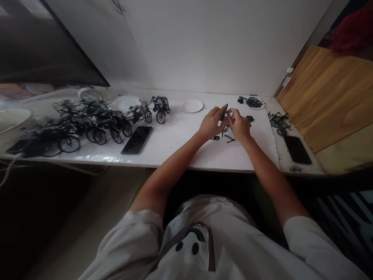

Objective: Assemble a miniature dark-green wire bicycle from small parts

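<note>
My left hand (pixel 211 123) is closed, thumb and fingers pinching a thin dark bicycle part (pixel 224 112). Tilted and seen edge-on, the part could be a small wheel, but its exact kind is unclear. Close on the right, my right hand (pixel 240 126) has its fingers curled in a pinch against the same part; some fingertips are hidden. Below the hands, small black parts (pixel 230 139) lie on the white board (pixel 186 149). Another short dark piece (pixel 215 137) lies under my left hand. A black piece (pixel 250 118) sits just behind my right hand.
Many assembled model bicycles (pixel 99 124) crowd the left side, beside a phone (pixel 136 140). Behind are a white plate (pixel 192 105) and a plate of dark parts (pixel 254 102). At right lie another phone (pixel 297 149), more parts (pixel 279 119) and a wooden panel (pixel 335 97).
</note>
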### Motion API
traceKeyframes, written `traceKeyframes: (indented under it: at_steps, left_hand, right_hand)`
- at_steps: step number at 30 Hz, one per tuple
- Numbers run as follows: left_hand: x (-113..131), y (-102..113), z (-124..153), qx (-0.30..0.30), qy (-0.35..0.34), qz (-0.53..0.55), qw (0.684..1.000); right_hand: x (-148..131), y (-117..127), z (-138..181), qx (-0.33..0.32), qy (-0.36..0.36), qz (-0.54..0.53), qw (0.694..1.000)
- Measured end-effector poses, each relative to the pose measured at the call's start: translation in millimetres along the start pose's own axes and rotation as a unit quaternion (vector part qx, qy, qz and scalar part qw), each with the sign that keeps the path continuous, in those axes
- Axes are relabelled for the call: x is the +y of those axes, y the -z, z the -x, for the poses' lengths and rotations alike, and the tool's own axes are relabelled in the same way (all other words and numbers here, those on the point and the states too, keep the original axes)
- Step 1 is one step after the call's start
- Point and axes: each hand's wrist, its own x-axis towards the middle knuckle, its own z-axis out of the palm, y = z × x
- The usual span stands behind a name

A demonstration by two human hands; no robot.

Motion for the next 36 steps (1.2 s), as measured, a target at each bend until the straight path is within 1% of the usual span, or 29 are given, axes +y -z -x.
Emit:
traceKeyframes:
  at_steps: [7,11,15,23,32,36]
  left_hand:
    - [-1.7,0.8,1.2,0.010,-0.004,0.025,1.000]
    - [-3.2,1.3,1.4,0.003,0.010,0.031,0.999]
    - [-3.9,2.1,1.4,0.000,0.013,0.038,0.999]
    - [-5.4,0.3,1.9,0.023,-0.010,0.037,0.999]
    - [-3.6,4.4,0.3,0.002,0.001,0.025,1.000]
    - [-3.3,4.7,-0.1,0.012,0.006,0.007,1.000]
  right_hand:
    - [-0.4,2.3,-1.2,-0.016,0.010,0.033,0.999]
    - [-0.6,1.7,-0.8,-0.027,0.006,0.024,0.999]
    - [-1.8,1.5,-0.4,-0.031,0.010,0.048,0.998]
    - [-4.9,4.0,-0.7,-0.048,0.010,0.086,0.995]
    - [-5.4,3.8,-1.7,-0.040,-0.010,0.048,0.998]
    - [-6.1,-0.3,0.8,-0.023,-0.005,0.026,0.999]
